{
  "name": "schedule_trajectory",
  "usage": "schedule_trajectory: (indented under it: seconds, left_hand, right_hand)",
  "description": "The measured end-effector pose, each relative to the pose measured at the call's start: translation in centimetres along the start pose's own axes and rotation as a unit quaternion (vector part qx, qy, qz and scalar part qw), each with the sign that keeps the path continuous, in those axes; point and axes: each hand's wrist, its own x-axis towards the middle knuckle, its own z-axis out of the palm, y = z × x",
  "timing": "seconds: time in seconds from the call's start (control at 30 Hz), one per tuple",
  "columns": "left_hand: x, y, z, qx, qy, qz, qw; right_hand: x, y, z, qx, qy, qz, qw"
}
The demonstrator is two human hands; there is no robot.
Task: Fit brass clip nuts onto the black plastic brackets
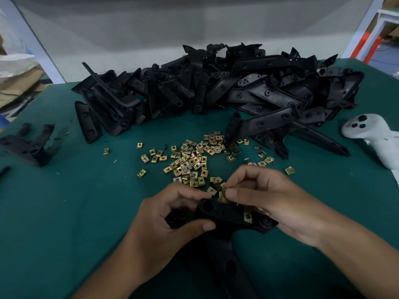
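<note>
A black plastic bracket [224, 214] lies low in the middle of the green table, its long arm running toward me. My left hand [172, 219] grips its left end, thumb on the near edge, and holds several dark clips in the palm. My right hand [263, 199] pinches a brass clip nut [222, 196] at the bracket's far edge. One brass clip nut [247, 215] sits fitted on the bracket under my right hand. Several loose brass clip nuts [194, 160] are scattered just beyond both hands.
A big heap of black brackets [216, 89] fills the back of the table [86, 201]. A few brackets [28, 143] lie apart at the left edge. A white handheld controller [373, 134] rests at the right edge.
</note>
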Motion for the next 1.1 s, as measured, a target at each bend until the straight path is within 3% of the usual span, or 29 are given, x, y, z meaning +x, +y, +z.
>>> schedule_trajectory:
  seconds: [0.37, 1.1]
  left_hand:
    - [0.08, -0.01, 0.0, 0.005, -0.003, 0.005, 1.0]
    - [0.07, 0.05, -0.32, 0.002, -0.059, -0.007, 0.998]
  right_hand:
    - [-0.1, 0.13, 0.46, 0.002, -0.008, 0.019, 1.0]
    - [-0.45, 0.24, 0.05, -0.138, -0.05, -0.082, 0.986]
